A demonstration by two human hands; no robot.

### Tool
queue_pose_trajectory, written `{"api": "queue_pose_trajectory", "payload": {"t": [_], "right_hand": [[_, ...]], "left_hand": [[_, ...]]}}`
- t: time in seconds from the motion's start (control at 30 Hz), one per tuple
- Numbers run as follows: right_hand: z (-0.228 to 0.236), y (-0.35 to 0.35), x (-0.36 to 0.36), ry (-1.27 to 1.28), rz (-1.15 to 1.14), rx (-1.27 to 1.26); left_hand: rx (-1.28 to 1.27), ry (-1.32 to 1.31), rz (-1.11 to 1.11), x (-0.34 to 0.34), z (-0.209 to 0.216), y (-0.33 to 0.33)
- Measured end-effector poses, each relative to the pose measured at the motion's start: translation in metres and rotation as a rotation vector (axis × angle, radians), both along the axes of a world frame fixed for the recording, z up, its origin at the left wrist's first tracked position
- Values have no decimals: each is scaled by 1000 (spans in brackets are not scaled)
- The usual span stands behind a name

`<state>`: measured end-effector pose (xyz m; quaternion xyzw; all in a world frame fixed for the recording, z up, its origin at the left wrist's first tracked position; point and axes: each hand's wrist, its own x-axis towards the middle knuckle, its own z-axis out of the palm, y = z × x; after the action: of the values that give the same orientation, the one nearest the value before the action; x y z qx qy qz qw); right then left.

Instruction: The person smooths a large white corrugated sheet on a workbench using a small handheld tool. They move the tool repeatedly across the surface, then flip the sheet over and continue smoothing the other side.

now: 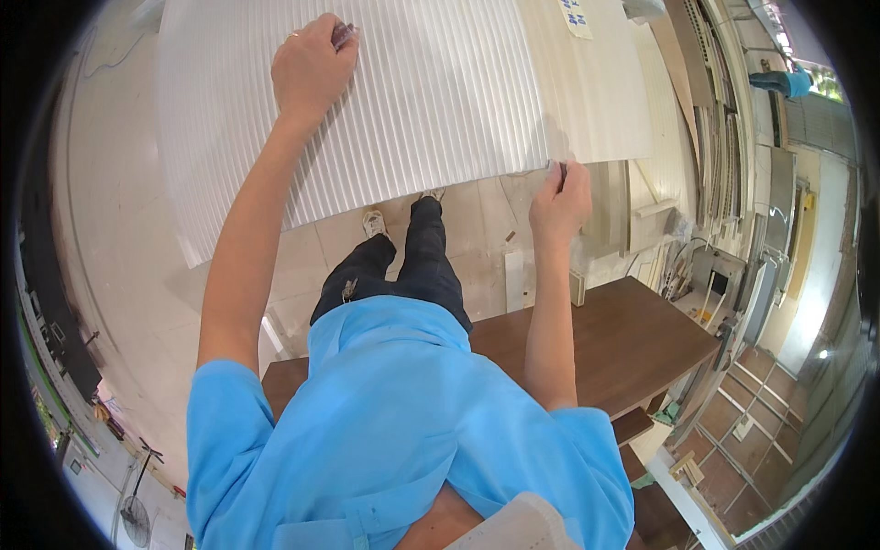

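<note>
A large ribbed white sheet lies in front of me, its near edge slanting above my shoes. Over its upper left part, my left hand is closed in a pinch on a small clear, shiny piece of plastic. My right hand is at the sheet's near right corner, with thumb and fingers pinched together at the edge. Exactly what lies between those fingertips is partly hidden. A smooth cream panel extends to the right of the ribs, bearing a pale paper label.
Behind me and to the right stands a dark brown table. Long boards and strips are stacked along the right. A standing fan is at the lower left. Another person in blue is far off at the upper right.
</note>
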<state>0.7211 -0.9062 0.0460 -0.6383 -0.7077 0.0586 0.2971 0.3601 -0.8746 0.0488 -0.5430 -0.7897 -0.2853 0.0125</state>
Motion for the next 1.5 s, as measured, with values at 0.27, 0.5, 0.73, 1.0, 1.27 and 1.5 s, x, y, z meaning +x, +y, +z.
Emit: {"api": "queue_pose_trajectory", "payload": {"t": [0.27,0.5,0.73,1.0,1.27,1.5], "right_hand": [[8,-2,-1,-124,63,82],[4,6,-3,-113,120,102],[0,9,-2,-157,70,85],[0,5,0,-149,85,108],[0,-22,19,47,40,-9],[4,-2,-2,72,-15,-87]], "left_hand": [[22,29,-23,-2,-4,2],[-24,13,-18,1,2,0],[11,57,-33,0,1,2],[-20,27,-15,-2,-4,2],[-16,5,-12,-1,0,1],[-62,8,17,2,5,1]]}}
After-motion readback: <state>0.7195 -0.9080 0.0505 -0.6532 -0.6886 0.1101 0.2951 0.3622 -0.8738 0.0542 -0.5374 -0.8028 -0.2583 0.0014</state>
